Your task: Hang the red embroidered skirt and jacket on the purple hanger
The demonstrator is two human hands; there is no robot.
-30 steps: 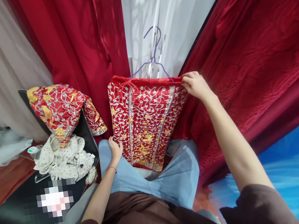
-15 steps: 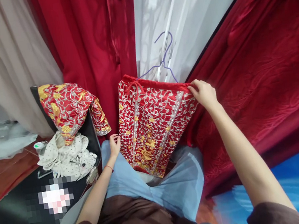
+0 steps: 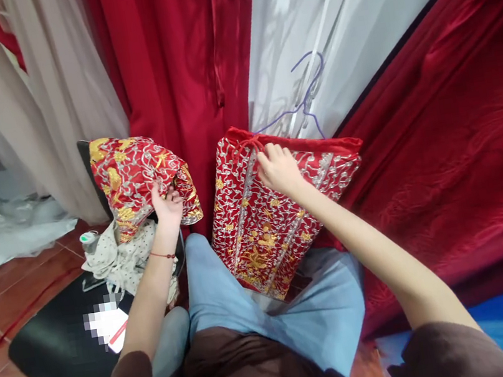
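Observation:
A red skirt (image 3: 265,230) with silver and gold embroidery hangs from a purple wire hanger (image 3: 303,105) in front of my knees. At its waistband, beside the tied red drawstring (image 3: 252,144), my right hand (image 3: 280,168) has its fingers curled in a pinch; the fingertips are partly hidden. My left hand (image 3: 168,206) is against a matching embroidered red garment (image 3: 135,168) draped over the chair back. Its palm is turned up and its fingers are loosely spread, with nothing gripped.
On the black chair seat (image 3: 62,349) lie a white dotted cloth (image 3: 124,258), a partly blurred white and pink item (image 3: 118,334) and a small white-capped container (image 3: 89,238). Red curtains (image 3: 175,55) and a white curtain (image 3: 300,11) hang behind. Tiled floor (image 3: 14,280) shows at left.
My right hand has left the skirt's upper right corner and moved left to the drawstring. My left hand has risen from the skirt's left edge to the garment on the chair. The view shifted slightly.

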